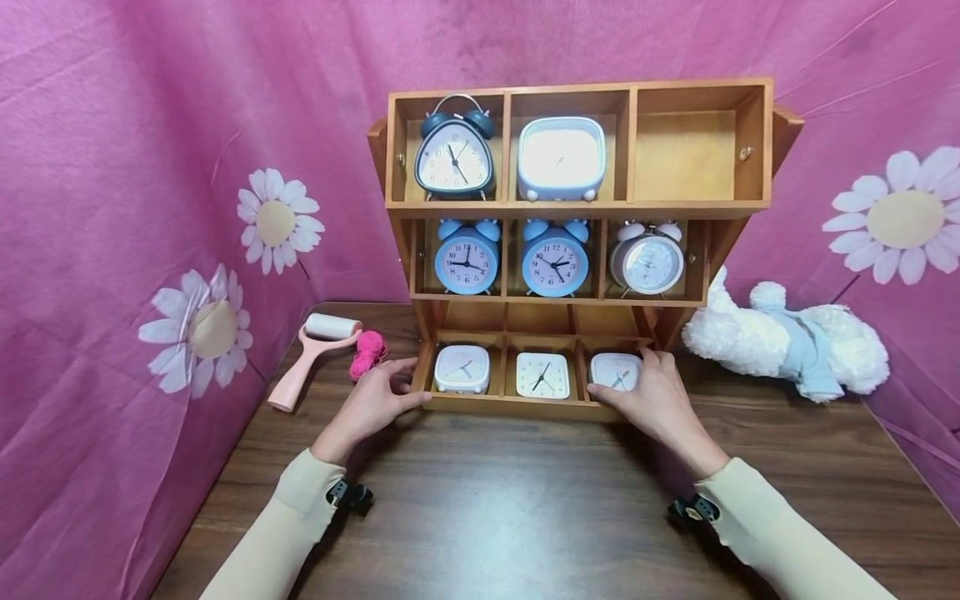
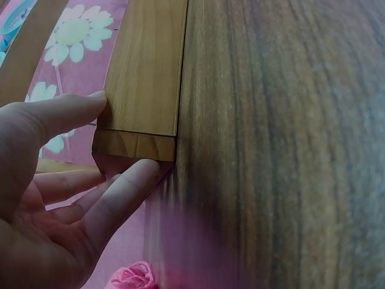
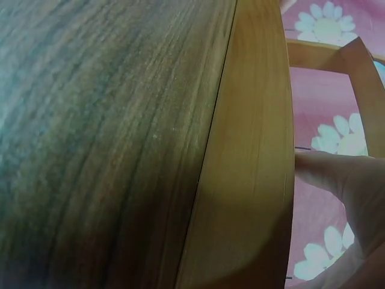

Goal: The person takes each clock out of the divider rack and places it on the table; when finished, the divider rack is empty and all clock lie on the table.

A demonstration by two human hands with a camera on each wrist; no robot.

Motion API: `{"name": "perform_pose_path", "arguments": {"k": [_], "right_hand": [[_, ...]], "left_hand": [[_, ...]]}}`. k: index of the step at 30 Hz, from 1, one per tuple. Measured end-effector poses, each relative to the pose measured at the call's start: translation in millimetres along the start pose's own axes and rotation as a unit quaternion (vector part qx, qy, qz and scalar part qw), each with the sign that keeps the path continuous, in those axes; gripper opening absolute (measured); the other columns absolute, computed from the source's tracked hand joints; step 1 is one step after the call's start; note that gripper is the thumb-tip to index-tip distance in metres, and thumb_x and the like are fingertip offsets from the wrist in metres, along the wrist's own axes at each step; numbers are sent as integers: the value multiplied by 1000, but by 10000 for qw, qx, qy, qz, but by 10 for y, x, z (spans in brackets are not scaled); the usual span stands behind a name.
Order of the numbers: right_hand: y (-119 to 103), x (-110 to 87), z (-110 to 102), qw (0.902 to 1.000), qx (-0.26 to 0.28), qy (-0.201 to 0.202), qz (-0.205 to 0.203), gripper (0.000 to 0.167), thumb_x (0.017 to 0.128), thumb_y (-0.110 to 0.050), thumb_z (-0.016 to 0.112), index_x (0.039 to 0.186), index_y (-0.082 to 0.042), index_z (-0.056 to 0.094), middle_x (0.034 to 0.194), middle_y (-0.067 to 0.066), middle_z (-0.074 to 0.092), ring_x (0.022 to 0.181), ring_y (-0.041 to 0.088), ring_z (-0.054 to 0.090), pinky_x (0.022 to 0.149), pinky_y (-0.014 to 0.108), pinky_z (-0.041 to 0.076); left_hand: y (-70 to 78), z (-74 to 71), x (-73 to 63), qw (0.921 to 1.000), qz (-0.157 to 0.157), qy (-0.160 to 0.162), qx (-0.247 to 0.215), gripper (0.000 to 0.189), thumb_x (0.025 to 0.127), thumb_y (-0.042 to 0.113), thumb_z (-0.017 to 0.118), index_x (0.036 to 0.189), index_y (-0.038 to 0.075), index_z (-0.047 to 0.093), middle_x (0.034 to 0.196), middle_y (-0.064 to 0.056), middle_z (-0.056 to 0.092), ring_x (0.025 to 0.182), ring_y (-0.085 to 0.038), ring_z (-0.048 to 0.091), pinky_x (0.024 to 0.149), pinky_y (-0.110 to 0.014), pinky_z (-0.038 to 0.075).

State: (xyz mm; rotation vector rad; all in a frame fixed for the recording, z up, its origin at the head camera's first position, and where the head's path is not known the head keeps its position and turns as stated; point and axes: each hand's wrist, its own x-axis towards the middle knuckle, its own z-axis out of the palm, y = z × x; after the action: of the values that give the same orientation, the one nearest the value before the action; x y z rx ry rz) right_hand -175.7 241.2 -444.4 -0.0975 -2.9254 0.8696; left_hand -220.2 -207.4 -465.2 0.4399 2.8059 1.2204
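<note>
A three-tier wooden display shelf [image 1: 517, 407] stands on the table, holding several alarm clocks. My left hand [image 1: 375, 406] grips its lower left front corner; in the left wrist view the thumb touches the front board's upper edge and the fingers lie against the side. At the lower right corner, my right hand [image 1: 660, 400] holds the shelf, its thumb over the front edge and fingers at the side. That hand partly covers a white square clock [image 1: 617, 369]. Another white clock [image 1: 462, 369] and a cream square clock [image 1: 542, 375] share the bottom tier.
Two blue twin-bell clocks [image 1: 555, 265] and a white one [image 1: 651, 263] fill the middle tier. Up top are a dark green clock [image 1: 455, 158] and a pale blue one [image 1: 561, 158]. A lint roller [image 1: 307, 362], pink yarn [image 1: 367, 354] and white plush toy [image 1: 802, 346] flank the shelf.
</note>
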Motion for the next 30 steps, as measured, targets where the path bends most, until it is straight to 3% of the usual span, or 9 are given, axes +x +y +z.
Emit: {"name": "perform_pose_path", "arguments": {"k": [5, 11, 18, 26, 30], "right_hand": [[-4, 9, -16, 9996, -228, -143, -30, 120, 88, -53, 91, 159, 25, 34, 149, 53, 41, 136, 63, 48, 117, 73, 44], [-3, 33, -20, 9988, -347, -334, -25, 119, 88, -50, 90, 157, 28, 32, 151, 54, 38, 138, 64, 47, 118, 72, 45], [-2, 54, -43, 9972, -530, -524, -105, 118, 88, -51, 89, 152, 31, 34, 144, 53, 42, 133, 60, 48, 114, 70, 48], [7, 53, -47, 9965, -543, -641, -22, 119, 91, -54, 86, 155, 29, 31, 147, 53, 40, 134, 61, 49, 115, 71, 48], [25, 59, -26, 9972, -559, -486, -127, 113, 89, -53, 88, 150, 29, 39, 138, 50, 48, 127, 59, 51, 110, 70, 49]], "left_hand": [[1, 12, 17, 10000, -73, -32, 53, 73, 93, 38, 92, 151, 0, 67, 130, -23, 79, 99, -23, 81, 82, -38, 63], [-261, 90, 88, 9997, 84, 72, 234, 77, 93, 48, 91, 152, 4, 68, 126, -18, 81, 95, -16, 81, 77, -33, 61], [99, 0, -25, 9992, -333, -5, 202, 70, 95, 33, 91, 154, 4, 66, 127, -18, 81, 105, -24, 81, 89, -40, 62], [136, 7, -39, 9989, -389, 20, 255, 69, 96, 31, 91, 155, 6, 66, 127, -16, 82, 106, -23, 81, 91, -41, 62], [138, -6, -52, 9989, -396, 21, 243, 69, 96, 32, 91, 155, 6, 66, 129, -16, 82, 106, -23, 81, 91, -42, 62]]}}
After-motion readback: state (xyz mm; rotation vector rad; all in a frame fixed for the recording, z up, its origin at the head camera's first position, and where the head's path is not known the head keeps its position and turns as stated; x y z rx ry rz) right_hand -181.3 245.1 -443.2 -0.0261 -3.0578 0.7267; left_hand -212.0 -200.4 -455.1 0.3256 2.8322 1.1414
